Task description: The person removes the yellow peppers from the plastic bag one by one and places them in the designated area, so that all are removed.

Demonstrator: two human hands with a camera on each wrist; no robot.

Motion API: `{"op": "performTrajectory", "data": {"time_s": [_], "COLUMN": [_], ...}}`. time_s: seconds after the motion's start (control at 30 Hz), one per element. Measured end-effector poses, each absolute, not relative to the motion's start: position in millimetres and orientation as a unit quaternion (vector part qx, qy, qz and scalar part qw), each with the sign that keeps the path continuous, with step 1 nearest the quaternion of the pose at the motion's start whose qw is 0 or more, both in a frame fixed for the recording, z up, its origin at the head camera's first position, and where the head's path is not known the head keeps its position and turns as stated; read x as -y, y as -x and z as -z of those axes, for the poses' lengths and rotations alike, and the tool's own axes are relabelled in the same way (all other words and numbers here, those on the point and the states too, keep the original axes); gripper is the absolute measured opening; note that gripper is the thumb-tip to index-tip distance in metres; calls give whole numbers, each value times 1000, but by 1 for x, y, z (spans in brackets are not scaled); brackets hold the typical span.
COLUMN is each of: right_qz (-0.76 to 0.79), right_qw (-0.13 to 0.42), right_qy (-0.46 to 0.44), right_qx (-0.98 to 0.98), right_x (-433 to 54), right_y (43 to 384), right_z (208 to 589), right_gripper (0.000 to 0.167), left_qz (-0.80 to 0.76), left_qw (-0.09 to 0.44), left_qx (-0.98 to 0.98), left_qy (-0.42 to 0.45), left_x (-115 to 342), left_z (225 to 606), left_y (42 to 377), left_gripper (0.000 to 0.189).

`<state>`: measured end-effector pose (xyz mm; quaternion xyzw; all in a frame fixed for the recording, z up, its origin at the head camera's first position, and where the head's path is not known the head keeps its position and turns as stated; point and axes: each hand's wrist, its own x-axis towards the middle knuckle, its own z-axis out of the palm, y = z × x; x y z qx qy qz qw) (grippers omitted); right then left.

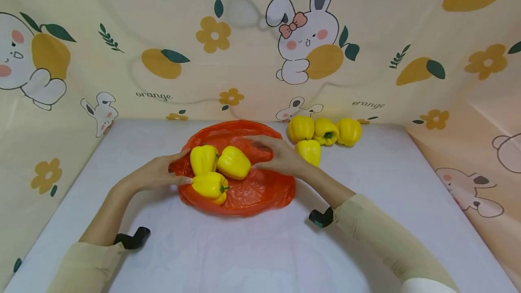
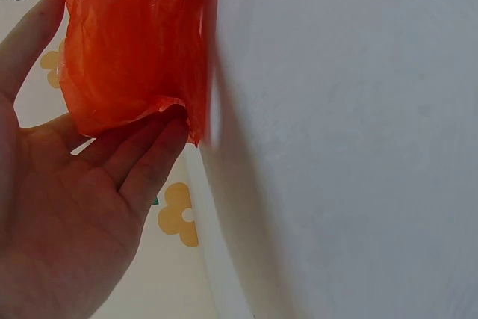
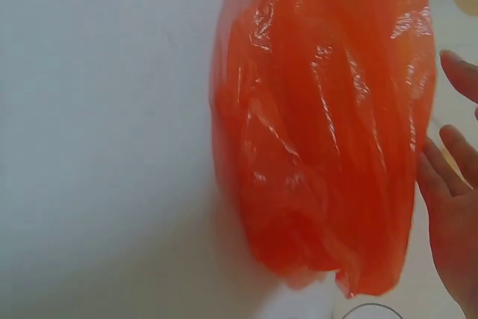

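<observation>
A red plastic bag (image 1: pixel 252 198) lies spread with its mouth wide, and three yellow bell peppers sit at its left side: one at the back (image 1: pixel 203 159), one in the middle (image 1: pixel 234 163) and one at the front (image 1: pixel 209 186). At the bag's left rim is my left hand (image 1: pixel 156 173), its thumb close to the front pepper. In the left wrist view, the fairly straight fingers (image 2: pixel 153 158) touch the bag's outside. My right hand (image 1: pixel 278 155) reaches over the bag's right side with thumb and fingers apart, holding nothing. The right wrist view shows mostly the bag's crinkled side (image 3: pixel 328 125).
Several more yellow bell peppers (image 1: pixel 302 129) stand in a cluster at the back right, beside the right forearm. A patterned cloth (image 1: pixel 244 67) hangs behind the white table (image 1: pixel 228 257). Dark wrist devices (image 1: pixel 134 238) stick out near both sleeves.
</observation>
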<state>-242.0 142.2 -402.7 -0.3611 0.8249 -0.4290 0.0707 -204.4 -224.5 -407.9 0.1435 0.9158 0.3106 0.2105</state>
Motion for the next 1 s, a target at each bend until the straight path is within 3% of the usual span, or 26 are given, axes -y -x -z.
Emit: {"op": "performTrajectory", "data": {"time_s": [0.4,0.8,1.0], "right_qz": [443,354,345], "right_qw": [176,180,185], "right_qy": [388,383,383], "right_qx": [-789,-834,-837], "right_x": [-122,-108,-107], "right_y": [250,252,251], "right_z": [416,417,421], "right_gripper": [83,95,92], "left_qz": [-313,-316,-312], "left_qw": [206,206,210], "left_qx": [-915,-914,-916], "left_qy": [-147,-147,-143], "left_x": [224,223,223], "left_z": [410,408,411], "left_y": [204,207,206], "left_gripper": [105,105,107]}}
